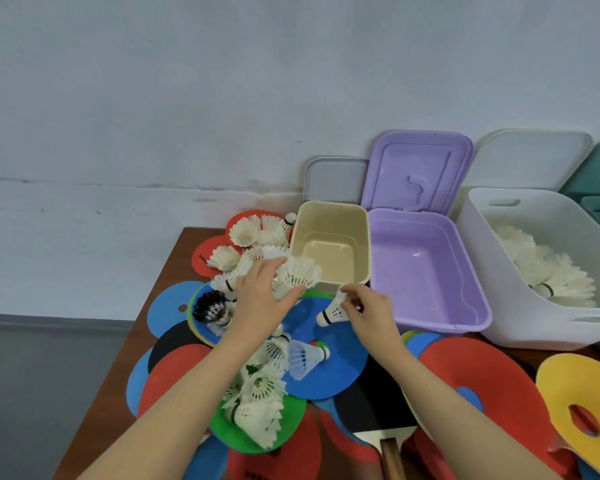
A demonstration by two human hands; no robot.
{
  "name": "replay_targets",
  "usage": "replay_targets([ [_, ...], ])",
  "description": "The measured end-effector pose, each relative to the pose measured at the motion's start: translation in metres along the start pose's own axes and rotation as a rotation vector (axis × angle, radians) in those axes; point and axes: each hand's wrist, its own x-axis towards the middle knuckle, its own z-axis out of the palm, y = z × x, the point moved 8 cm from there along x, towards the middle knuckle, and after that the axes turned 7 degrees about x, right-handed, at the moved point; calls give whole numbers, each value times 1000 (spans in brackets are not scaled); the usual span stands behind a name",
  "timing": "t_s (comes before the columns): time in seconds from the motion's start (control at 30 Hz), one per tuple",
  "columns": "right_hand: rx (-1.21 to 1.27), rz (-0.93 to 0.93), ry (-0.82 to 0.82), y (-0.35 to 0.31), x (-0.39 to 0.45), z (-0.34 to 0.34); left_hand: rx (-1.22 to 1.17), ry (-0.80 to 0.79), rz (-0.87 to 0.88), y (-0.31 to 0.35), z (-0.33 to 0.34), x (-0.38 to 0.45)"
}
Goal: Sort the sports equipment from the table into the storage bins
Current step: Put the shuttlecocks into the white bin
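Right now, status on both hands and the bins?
Left hand holds a white shuttlecock. Right hand pinches another shuttlecock. White bin partly filled; beige bin and purple bin hold nothing. Nothing blocks them.

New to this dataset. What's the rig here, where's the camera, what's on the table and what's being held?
There is no robot: a person works with two bare hands, filmed by one wide-angle camera on their head, looking forward and down.

The brown table holds coloured flat discs, a paddle and many loose shuttlecocks, one of them dark.

Along the wall side stand open bins: beige bin and purple bin, both showing bare floors, and a white bin already holding shuttlecocks.

The left hand holds a white feather shuttlecock. The right hand pinches a smaller shuttlecock by its skirt.
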Motion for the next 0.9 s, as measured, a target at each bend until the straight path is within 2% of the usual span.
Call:
replay_targets([
  [0.17,106,-100,142,-5,12,-93,-31,56,17,63,22,29],
  [0.27,130,-77,203,11,17,-154,-105,50,43,110,53,47],
  [0.4,80,-87,335,47,22,-242,-187,26,138,188,101,67],
  [0.53,3,-46,399,88,24,-313,-223,-8,212,263,155,81],
  [0.7,-84,12,400,132,31,-371,-160,-85,264,330,221,88],
  [0.9,-79,130,394,180,35,-397,4,-230,297,350,282,90],
])
